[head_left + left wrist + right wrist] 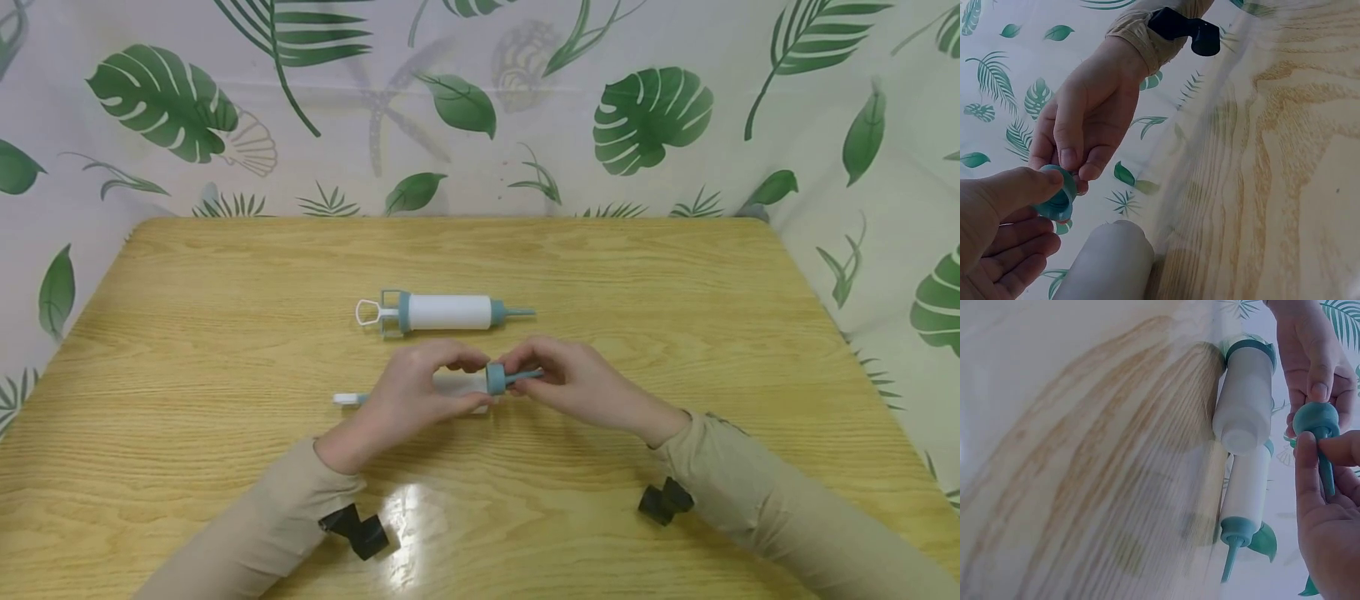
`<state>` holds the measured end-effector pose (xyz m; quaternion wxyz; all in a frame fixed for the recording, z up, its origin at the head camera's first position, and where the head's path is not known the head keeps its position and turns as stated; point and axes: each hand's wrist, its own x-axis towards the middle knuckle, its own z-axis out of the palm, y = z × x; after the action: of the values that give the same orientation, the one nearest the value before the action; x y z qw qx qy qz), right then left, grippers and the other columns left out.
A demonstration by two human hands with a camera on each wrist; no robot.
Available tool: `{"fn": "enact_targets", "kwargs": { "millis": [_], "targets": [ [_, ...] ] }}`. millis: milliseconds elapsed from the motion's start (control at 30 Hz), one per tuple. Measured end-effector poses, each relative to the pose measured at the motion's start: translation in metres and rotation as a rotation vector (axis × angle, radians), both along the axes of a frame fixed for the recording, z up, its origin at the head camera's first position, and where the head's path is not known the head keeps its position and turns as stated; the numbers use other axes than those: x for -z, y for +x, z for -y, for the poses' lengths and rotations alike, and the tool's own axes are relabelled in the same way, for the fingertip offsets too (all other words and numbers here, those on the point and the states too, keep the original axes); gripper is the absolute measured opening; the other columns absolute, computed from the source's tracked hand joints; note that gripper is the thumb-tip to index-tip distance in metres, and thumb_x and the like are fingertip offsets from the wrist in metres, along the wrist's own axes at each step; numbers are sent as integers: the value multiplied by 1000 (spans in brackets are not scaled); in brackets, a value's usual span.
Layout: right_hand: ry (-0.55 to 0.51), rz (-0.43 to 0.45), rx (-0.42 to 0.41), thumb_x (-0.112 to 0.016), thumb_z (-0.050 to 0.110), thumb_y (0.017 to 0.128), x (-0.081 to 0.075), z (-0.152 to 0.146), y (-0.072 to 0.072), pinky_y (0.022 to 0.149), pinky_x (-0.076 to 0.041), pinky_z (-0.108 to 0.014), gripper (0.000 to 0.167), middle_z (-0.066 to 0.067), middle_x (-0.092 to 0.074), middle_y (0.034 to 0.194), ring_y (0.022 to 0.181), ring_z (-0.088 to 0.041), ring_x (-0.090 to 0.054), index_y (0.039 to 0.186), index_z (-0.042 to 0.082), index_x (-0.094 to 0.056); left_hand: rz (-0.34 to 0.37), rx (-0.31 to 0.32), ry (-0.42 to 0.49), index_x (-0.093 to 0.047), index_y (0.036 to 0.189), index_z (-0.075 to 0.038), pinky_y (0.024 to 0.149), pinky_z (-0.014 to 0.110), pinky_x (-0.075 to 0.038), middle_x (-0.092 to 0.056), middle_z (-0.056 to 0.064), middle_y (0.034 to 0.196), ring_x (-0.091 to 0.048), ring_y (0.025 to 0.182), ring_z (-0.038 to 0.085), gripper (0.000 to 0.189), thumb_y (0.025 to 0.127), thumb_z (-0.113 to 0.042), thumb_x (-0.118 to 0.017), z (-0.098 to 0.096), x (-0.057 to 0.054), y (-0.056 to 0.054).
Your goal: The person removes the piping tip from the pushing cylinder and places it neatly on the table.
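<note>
On the wood-grained worktop (225, 333), a white plastic cylinder (459, 384) lies near, beneath the left hand (405, 390); a white-and-teal plunger tube (450, 312) lies just beyond. The left hand pinches a teal plastic nozzle cap (496, 378) apart from the cylinder; rightward, the right hand (581, 382) pinches the cap's thin spout (525, 377).

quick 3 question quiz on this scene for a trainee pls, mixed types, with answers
1. Open: which part of the teal cap does the right hand pinch?
2. True or false: the nearer tube has no cap on the end facing the right hand.
3. Multiple choice: in the head view, the farther tube points its nozzle a) left b) right c) toward the person.

Key: 1. Its slim spout. 2. True. 3. b.
</note>
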<state>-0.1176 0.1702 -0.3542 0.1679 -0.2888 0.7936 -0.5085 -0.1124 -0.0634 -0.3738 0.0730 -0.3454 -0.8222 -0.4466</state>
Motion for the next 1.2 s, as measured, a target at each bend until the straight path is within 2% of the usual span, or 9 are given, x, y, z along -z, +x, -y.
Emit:
{"fn": "enact_targets", "kwargs": {
  "millis": [167,367,567,933,1200],
  "targets": [
    [-4,16,20,-58,-2,92,0,-1,0,79,-54,-31,16,-9,-63,106,97,-19,-64,107,3,-64,9,1,2,-71,102,-7,83,28,-50,-71,2,97,-64,91,12,33,73,-18,-84,1,0,0],
    [3,-57,35,-63,2,91,-1,0,-1,79,-54,-32,13,-5,-64,105,96,-18,-61,103,6,-66,21,2,4,-71,101,-6,83,27,-50,-71,2,96,-64,91,12,32,74,-17,-83,2,0,-1],
    [60,-107,77,-68,10,89,1,-1,-1,76,-52,-33,14,1,-66,100,88,-15,-60,103,10,-67,19,-5,-8,-71,102,-7,84,27,-50,-70,1,97,-64,91,11,33,74,-18,-84,2,-1,-1],
    [3,-50,81,-72,5,84,1,0,0,74,-53,-32,21,-3,-66,97,85,-19,-61,104,4,-65,38,13,3,-71,101,-8,85,27,-49,-70,0,96,-64,91,10,32,74,-18,-84,1,-2,-1],
    [21,-46,82,-71,2,84,1,0,0,71,-53,-30,24,-5,-65,97,84,-17,-63,106,3,-63,39,17,-8,-71,101,-8,82,25,-50,-70,-1,94,-63,88,9,31,74,-17,-83,0,-2,-1]
  ]
}}
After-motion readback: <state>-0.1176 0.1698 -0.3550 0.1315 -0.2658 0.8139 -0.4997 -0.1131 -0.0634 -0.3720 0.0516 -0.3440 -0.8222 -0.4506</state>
